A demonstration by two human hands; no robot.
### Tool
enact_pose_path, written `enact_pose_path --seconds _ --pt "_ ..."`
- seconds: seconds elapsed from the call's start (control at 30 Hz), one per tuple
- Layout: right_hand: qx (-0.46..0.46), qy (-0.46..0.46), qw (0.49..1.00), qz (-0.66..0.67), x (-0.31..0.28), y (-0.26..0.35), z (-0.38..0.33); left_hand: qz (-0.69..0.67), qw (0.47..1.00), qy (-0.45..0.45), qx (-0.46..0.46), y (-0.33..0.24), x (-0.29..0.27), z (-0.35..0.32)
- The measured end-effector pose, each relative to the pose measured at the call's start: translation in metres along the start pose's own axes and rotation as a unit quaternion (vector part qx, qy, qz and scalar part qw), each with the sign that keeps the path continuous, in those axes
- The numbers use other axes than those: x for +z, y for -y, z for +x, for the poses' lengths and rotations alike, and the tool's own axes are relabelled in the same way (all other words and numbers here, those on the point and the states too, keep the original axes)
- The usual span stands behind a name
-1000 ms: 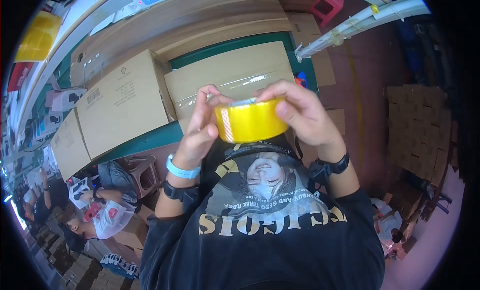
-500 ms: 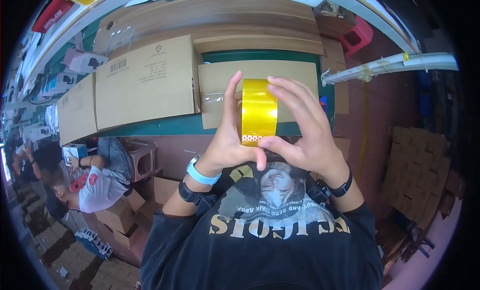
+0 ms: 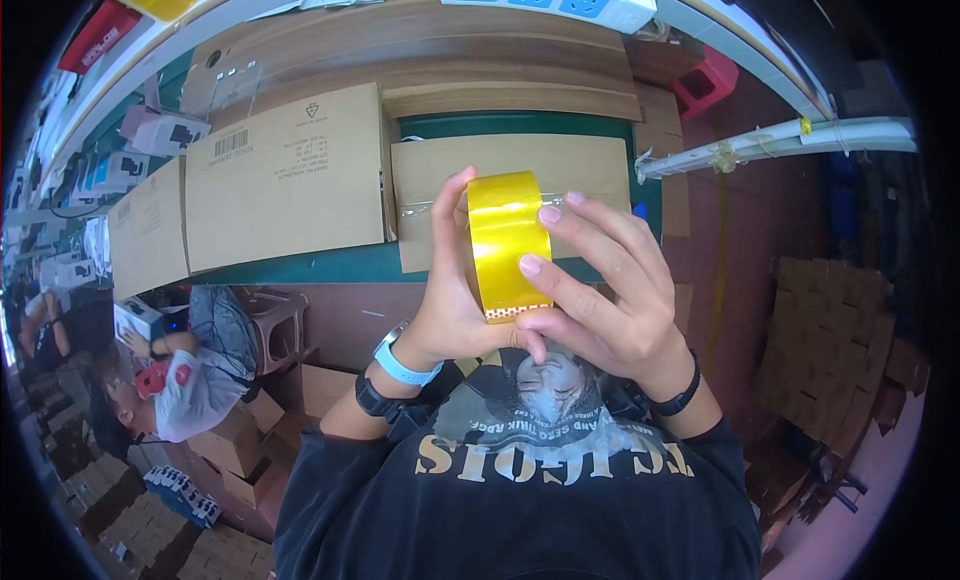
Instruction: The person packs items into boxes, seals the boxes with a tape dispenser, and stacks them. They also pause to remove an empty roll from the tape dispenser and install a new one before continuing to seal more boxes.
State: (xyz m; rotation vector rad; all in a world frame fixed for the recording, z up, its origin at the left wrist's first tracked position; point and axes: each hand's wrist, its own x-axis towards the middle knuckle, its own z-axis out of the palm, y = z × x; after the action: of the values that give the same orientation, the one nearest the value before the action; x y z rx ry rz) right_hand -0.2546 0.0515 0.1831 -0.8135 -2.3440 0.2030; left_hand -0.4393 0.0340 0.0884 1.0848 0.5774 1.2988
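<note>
A roll of glossy yellow packing tape (image 3: 505, 235) is held up before my chest, with a strip of red-and-white pattern along its lower end. My left hand (image 3: 455, 260) grips the roll from its left side, fingers partly hidden behind it and the thumb below. On the right, my right hand (image 3: 620, 305) has its fingertips laid against the tape's face, one near the middle and others near the right edge; its thumb is by the lower end. Behind the hands, a flat cardboard box (image 3: 420, 230) with clear tape across it lies on the green table (image 3: 330, 265).
A larger printed carton (image 3: 285, 180) stands left of the flat box. Wooden boards (image 3: 500, 50) and a white power strip (image 3: 550, 2) are at the back. A white-wrapped pole (image 3: 770, 145) juts in at right. Another person (image 3: 200, 390) sits at left beside a plastic stool (image 3: 280, 330).
The tape roll has come slightly lower and tilted. My right fingers have moved from its top and lower edges onto its face and right edge.
</note>
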Motion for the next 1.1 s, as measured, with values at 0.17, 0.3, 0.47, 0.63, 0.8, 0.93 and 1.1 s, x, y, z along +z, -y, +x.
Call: enact_pose_path --seconds 0.17,0.3,0.47,0.63,0.8,0.93,1.1 --pt "0.003 -0.017 1.0 -0.01 -0.001 0.003 -0.006 -0.014 1.0 0.005 -0.012 -0.002 0.007 0.003" --pt "-0.016 -0.03 0.999 -0.019 -0.001 0.001 -0.011 -0.018 1.0 0.004 -0.019 0.001 0.008 0.004" --pt "-0.026 -0.034 0.999 -0.021 -0.001 0.004 -0.011 0.007 1.0 0.012 -0.007 -0.001 0.008 0.002" --pt "0.0 -0.033 0.999 0.004 0.0 0.012 -0.006 0.047 0.998 -0.018 0.037 0.0 0.002 -0.002" --pt "0.022 -0.041 0.999 0.028 0.007 0.013 -0.004 0.169 0.981 -0.055 0.074 -0.009 -0.003 -0.005" --pt "0.017 -0.039 0.998 0.04 0.006 0.016 -0.001 0.179 0.977 -0.078 0.084 -0.011 -0.001 -0.008" --pt "0.026 -0.036 0.998 0.047 0.007 0.019 -0.003 0.192 0.974 -0.086 0.085 -0.011 0.0 -0.011"
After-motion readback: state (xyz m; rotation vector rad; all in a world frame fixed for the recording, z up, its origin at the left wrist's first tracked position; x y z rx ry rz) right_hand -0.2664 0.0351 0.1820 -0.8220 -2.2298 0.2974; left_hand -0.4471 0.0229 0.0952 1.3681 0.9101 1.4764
